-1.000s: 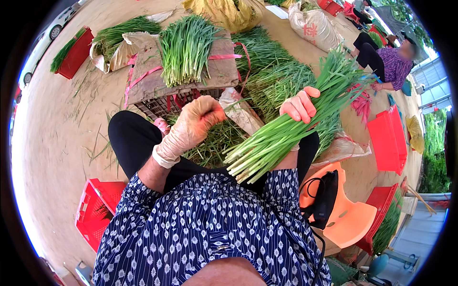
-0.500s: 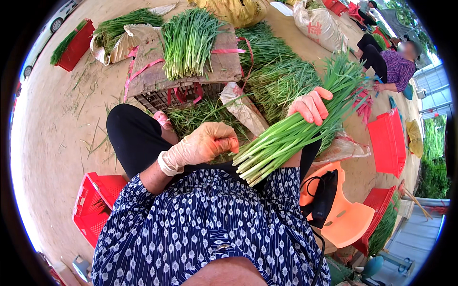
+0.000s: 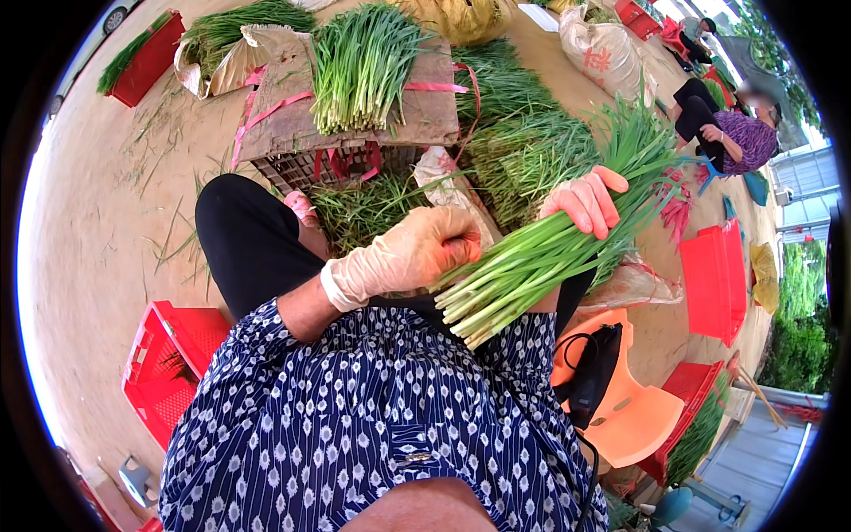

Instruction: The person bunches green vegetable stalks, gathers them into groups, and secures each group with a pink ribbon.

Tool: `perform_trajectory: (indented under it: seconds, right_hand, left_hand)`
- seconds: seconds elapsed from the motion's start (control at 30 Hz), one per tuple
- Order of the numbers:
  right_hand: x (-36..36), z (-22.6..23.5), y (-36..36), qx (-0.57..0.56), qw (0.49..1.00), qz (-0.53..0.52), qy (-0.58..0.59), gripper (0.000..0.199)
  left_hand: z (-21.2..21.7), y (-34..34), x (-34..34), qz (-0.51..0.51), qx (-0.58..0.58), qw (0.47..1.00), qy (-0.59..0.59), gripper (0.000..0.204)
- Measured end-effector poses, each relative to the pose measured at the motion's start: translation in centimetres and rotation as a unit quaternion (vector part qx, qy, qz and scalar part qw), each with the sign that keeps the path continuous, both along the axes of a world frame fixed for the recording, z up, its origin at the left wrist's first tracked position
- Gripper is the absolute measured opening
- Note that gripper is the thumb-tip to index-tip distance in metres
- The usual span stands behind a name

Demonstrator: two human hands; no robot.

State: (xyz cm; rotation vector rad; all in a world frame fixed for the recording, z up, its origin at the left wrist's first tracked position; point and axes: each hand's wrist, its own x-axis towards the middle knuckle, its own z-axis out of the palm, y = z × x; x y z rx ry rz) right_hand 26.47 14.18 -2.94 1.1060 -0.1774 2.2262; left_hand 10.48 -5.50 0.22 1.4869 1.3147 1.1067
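Observation:
My right hand [image 3: 582, 202], in a pinkish glove, grips a thick bundle of garlic chives [image 3: 532, 266]. The leaves point to the far right and the pale stalk ends toward my lap. My left hand [image 3: 409, 253], in a cream glove with orange-stained fingertips, is closed at the left edge of this bundle, just above the stalk ends. What its fingers pinch, if anything, is hidden. In front of me, a neat pile of chives [image 3: 368, 71] lies on a wooden board [image 3: 275, 120] set on a crate [image 3: 291, 168].
Loose chives [image 3: 523, 160] are heaped beyond my hands, and trimmings [image 3: 363, 213] lie below the board. A red basket [image 3: 173, 363] stands left, an orange chair [image 3: 634, 417] right, with a red crate [image 3: 714, 284] beyond. Another person [image 3: 745, 133] sits at the far right.
My left hand has moved right and slightly up, from beside the stalk ends to against the bundle. The right hand keeps its grip. The seated person has raised a hand.

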Motion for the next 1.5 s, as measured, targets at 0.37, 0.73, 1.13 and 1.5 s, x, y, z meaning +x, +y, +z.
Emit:
perform_trajectory:
  seconds: [0.37, 0.73, 1.13, 1.5]
  right_hand:
    - [0.3, 0.1, 0.1, -0.002, 1.0, -0.022, 0.0, 0.025]
    - [0.1, -1.7, 0.8, 0.04, 0.991, -0.123, -0.026, 0.055]
    - [1.1, -2.3, 2.0, 0.059, 0.985, -0.159, -0.035, 0.052]
    - [0.3, -2.8, 1.0, -0.008, 0.941, -0.245, -0.231, 0.049]
  left_hand:
    - [-2.8, -1.4, -1.2, -0.032, -0.269, 0.947, -0.171, 0.031]
    - [3.2, -3.4, -2.4, 0.062, 0.027, 0.992, 0.11, 0.016]
    - [0.6, -5.3, -5.7, 0.052, -0.176, 0.983, -0.014, 0.03]
    - [-3.7, -2.5, -1.8, -0.056, -0.104, 0.99, 0.082, 0.044]
